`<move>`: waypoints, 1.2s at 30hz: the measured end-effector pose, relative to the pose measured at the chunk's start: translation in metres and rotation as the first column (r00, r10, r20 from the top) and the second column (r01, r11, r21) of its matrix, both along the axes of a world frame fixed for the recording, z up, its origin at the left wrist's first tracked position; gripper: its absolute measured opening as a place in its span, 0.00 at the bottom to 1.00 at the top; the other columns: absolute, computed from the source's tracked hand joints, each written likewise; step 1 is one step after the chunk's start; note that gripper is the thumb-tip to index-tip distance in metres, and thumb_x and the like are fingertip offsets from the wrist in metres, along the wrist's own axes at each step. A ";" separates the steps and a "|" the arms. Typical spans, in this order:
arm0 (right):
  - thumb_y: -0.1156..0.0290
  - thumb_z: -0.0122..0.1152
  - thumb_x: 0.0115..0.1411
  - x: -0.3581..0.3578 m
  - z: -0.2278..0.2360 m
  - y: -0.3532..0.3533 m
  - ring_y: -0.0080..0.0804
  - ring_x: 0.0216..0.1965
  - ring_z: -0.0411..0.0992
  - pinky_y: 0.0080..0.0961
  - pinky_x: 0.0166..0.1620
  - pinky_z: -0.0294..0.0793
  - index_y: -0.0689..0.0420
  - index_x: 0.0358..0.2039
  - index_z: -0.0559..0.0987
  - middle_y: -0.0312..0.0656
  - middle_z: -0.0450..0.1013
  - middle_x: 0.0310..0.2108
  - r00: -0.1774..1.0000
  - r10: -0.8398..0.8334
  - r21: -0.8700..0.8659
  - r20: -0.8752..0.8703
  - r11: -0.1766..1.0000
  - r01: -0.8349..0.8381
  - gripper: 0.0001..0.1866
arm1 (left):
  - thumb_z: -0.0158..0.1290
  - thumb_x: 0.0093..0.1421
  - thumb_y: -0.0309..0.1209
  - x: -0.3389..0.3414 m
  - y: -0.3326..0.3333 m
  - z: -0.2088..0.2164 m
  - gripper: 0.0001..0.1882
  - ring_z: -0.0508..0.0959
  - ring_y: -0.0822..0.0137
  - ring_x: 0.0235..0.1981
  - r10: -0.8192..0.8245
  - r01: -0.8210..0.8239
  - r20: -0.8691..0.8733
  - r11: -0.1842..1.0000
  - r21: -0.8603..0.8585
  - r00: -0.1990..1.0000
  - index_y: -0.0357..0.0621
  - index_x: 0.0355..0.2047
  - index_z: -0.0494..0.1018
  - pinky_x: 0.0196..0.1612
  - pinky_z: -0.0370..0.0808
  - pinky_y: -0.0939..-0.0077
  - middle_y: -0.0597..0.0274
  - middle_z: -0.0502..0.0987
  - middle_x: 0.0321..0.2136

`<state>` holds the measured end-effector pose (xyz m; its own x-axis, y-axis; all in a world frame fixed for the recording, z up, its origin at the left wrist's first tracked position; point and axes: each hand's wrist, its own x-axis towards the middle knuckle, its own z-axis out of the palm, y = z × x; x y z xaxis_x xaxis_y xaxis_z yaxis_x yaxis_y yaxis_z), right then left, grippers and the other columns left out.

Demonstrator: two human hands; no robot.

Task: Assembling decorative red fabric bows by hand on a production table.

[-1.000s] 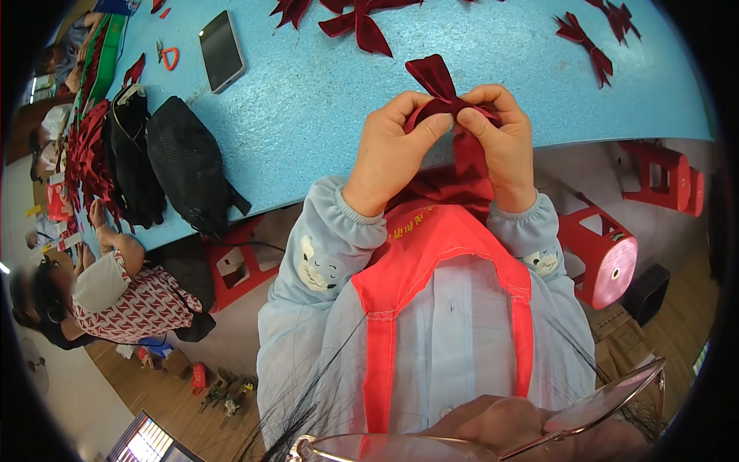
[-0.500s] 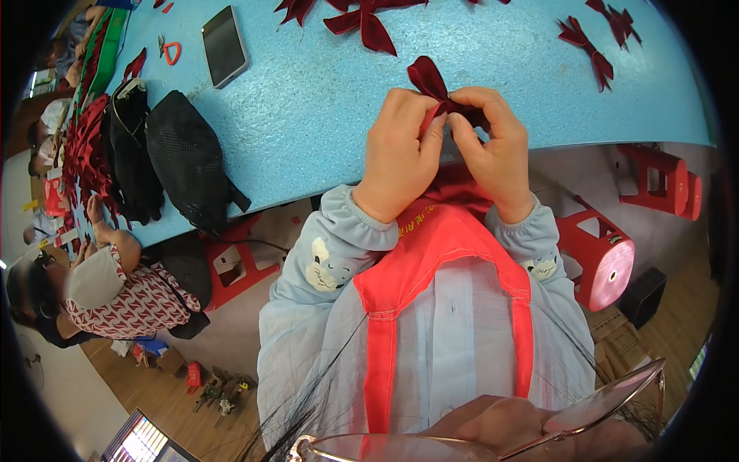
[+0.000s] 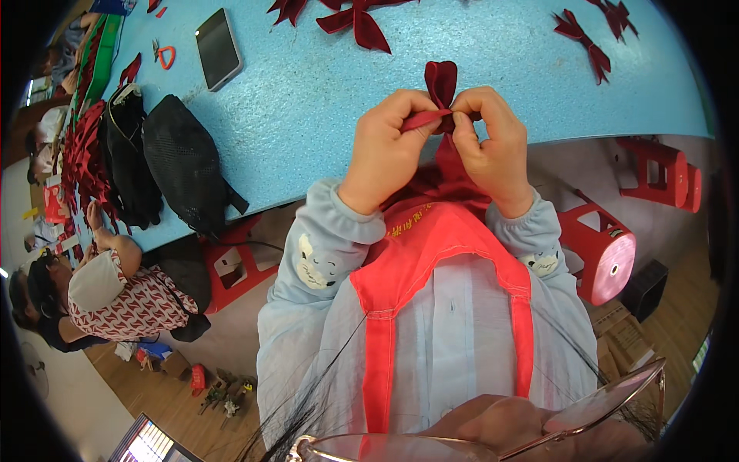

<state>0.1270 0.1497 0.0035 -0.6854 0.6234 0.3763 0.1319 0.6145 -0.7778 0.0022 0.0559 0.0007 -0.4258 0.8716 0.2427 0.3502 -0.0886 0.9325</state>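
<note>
Between my hands, just above the table's near edge, is a dark red velvet ribbon [image 3: 441, 81] with a loop standing up at the far side. My left hand [image 3: 389, 142] pinches a strip of it that runs across toward the middle. The fingers of my right hand [image 3: 493, 142] are closed on the ribbon where the strip meets the loop. A length of the same ribbon hangs below, toward my red apron [image 3: 439, 223]. My fingertips partly hide the middle of the ribbon.
Finished dark red bows [image 3: 360, 23] lie at the far side of the blue table [image 3: 308, 100], and more bows [image 3: 585, 46] at the right. A phone [image 3: 219, 50], red-handled snips [image 3: 165, 55] and a black mesh pouch [image 3: 183, 150] are leftward. A person [image 3: 115, 289] sits left; red stools [image 3: 593, 246] stand right.
My left hand has drawn slightly left and down, pulling a ribbon strip out straight. The loop now stands more upright. My right hand has hardly moved.
</note>
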 end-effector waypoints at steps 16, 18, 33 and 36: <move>0.88 0.56 0.43 0.001 0.003 0.019 0.37 0.30 0.70 0.24 0.32 0.70 0.63 0.30 0.70 0.44 0.69 0.28 0.972 0.236 0.179 -0.015 0.957 -0.230 0.12 | 0.51 0.56 0.25 0.003 -0.003 0.001 0.05 0.74 0.76 0.32 0.065 0.024 0.792 0.995 -0.100 0.606 0.35 0.32 0.72 0.38 0.71 0.82 0.63 0.76 0.29; 0.88 0.56 0.43 0.000 -0.002 0.017 0.38 0.29 0.70 0.24 0.31 0.70 0.63 0.31 0.69 0.45 0.68 0.27 0.979 0.199 0.259 -0.032 0.948 -0.185 0.13 | 0.50 0.56 0.24 0.002 -0.002 0.002 0.05 0.73 0.76 0.32 0.001 0.034 0.899 0.999 -0.018 0.438 0.35 0.32 0.72 0.38 0.71 0.82 0.62 0.76 0.30; 0.79 0.61 0.50 0.000 0.003 0.007 0.21 0.32 0.68 0.17 0.34 0.69 0.61 0.38 0.72 0.37 0.71 0.33 0.994 0.089 -0.529 -0.060 0.842 -0.108 0.13 | 0.52 0.53 0.21 0.015 -0.005 -0.004 0.07 0.72 0.65 0.29 0.258 -0.238 -0.062 0.943 0.233 0.964 0.40 0.34 0.72 0.30 0.69 0.73 0.59 0.72 0.30; 0.80 0.62 0.48 -0.002 0.001 0.006 0.21 0.32 0.69 0.15 0.34 0.69 0.61 0.37 0.73 0.38 0.71 0.32 0.995 0.066 -0.413 -0.077 0.906 -0.092 0.13 | 0.53 0.52 0.20 0.013 -0.006 0.001 0.08 0.72 0.62 0.29 0.297 -0.248 -0.207 0.940 0.233 0.932 0.41 0.34 0.73 0.29 0.69 0.72 0.58 0.72 0.30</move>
